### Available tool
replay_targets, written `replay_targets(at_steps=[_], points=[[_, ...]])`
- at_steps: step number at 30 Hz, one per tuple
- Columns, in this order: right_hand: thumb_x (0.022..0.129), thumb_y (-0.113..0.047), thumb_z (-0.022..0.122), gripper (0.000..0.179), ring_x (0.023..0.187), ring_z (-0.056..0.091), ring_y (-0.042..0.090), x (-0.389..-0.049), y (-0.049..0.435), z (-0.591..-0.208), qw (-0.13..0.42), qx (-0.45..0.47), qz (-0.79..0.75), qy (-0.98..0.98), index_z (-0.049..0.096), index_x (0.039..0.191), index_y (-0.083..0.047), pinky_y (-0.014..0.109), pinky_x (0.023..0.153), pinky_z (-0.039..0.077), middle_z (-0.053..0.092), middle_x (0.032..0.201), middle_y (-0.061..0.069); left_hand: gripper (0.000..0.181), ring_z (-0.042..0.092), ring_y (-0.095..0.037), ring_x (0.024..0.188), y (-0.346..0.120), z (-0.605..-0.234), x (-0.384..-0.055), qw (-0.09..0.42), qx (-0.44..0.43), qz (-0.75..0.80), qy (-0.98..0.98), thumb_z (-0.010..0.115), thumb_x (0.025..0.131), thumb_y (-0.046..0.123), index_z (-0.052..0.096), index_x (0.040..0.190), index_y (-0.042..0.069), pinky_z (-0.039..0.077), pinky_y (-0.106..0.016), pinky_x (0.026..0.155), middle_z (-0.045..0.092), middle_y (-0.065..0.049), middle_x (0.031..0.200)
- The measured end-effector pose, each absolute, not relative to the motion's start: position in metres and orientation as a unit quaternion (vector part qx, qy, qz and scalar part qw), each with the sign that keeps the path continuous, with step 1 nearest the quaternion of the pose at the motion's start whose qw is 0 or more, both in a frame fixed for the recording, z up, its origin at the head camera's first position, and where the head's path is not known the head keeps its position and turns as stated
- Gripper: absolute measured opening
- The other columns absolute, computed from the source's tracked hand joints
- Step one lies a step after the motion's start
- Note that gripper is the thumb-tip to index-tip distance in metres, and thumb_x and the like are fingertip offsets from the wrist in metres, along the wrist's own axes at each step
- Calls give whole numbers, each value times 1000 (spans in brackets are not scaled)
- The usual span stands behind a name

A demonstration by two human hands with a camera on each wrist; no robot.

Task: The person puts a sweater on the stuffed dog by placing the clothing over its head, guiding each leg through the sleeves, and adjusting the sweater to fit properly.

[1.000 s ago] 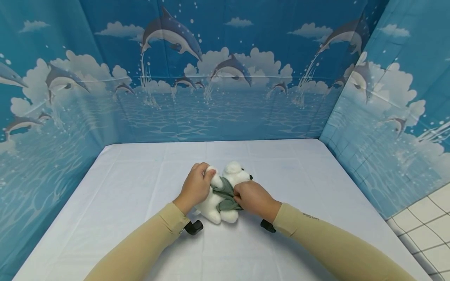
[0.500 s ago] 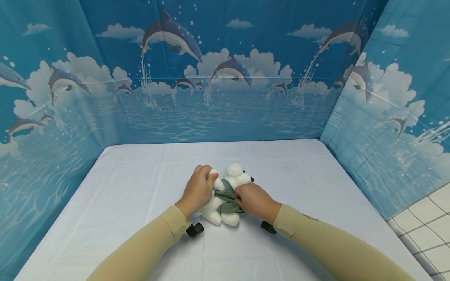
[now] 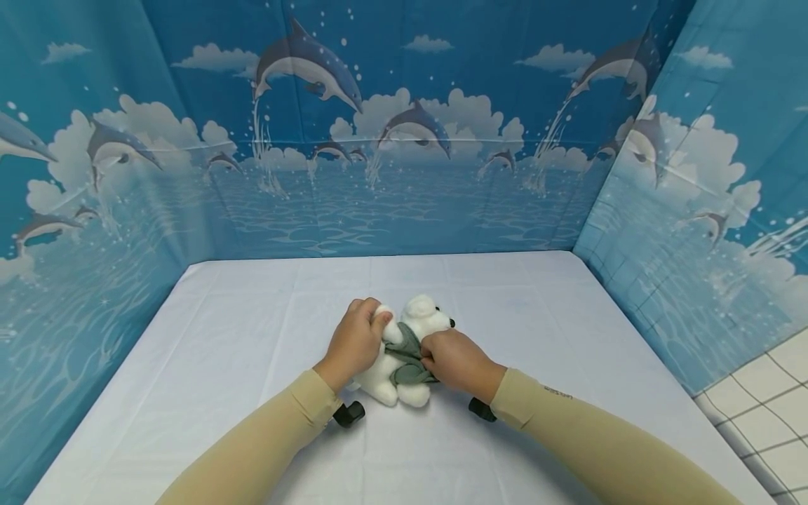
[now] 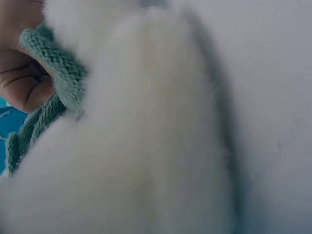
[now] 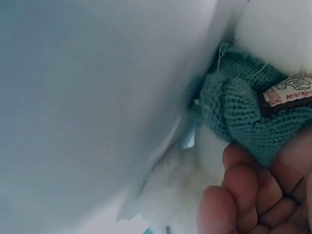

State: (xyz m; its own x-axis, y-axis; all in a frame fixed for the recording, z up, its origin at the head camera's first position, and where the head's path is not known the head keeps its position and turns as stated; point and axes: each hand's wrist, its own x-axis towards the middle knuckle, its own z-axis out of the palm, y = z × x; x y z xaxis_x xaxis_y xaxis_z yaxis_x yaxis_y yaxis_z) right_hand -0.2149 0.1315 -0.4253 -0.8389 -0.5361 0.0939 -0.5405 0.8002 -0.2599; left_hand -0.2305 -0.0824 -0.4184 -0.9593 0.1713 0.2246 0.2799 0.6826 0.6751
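Observation:
A white plush bear [image 3: 381, 375] with a black nose leans tilted on the table, its head toward the right. Round its body sits a green knitted sweater [image 3: 404, 344], bunched up. My left hand [image 3: 356, 340] grips one raised front paw of the bear, thumb over the fur. My right hand [image 3: 461, 361] pinches the front of the sweater with curled fingers, covering part of the chest. In the right wrist view a cloth label [image 5: 290, 92] shows on the knit beside the fingers. White fur fills most of the left wrist view, with the sweater edge at its left.
A white cloth covers the table [image 3: 252, 301]. Blue dolphin-print curtains [image 3: 404, 196] hang behind it and at both sides. White floor tiles [image 3: 770, 393] show at the lower right. A black wrist mount [image 3: 349, 414] projects under the left forearm.
Over the first half second my left hand and the bear shifted slightly right and down. Since then almost nothing has moved, and both hands keep their holds.

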Motion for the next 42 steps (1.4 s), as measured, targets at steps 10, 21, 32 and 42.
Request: replay_targets(at_steps=[10,21,32,42], points=[[103,-29,71,19,69,61,9,-224,138,-396,6,297,233,-926,77,104,-11,27,64,52,70,84,-1,26,59,-16,83,-87,-417,-232,51,-129,-428,-893,68,103,44,68,111,19,52,-32,73,60,-4,109],[106,-19,67,36,101,66,14,-236,123,-375,3,367,250,-896,65,141,-14,31,84,57,71,128,4,60,64,-21,126,-109,-404,-236,-80,-172,-483,-855,77,96,48,56,144,19,58,-42,99,60,-2,142],[104,-13,62,22,75,57,10,-235,124,-378,-44,337,292,-894,66,126,-11,29,67,52,69,102,1,91,61,-22,126,-133,-419,-242,-199,-216,-355,-887,86,88,44,40,161,14,52,-46,104,57,-6,149],[102,-35,72,22,70,58,6,-235,117,-384,-9,331,278,-902,71,113,-16,26,63,51,69,90,-6,79,64,-15,103,-126,-421,-240,-178,-199,-335,-904,88,86,44,51,149,16,54,-40,91,65,-1,131]])
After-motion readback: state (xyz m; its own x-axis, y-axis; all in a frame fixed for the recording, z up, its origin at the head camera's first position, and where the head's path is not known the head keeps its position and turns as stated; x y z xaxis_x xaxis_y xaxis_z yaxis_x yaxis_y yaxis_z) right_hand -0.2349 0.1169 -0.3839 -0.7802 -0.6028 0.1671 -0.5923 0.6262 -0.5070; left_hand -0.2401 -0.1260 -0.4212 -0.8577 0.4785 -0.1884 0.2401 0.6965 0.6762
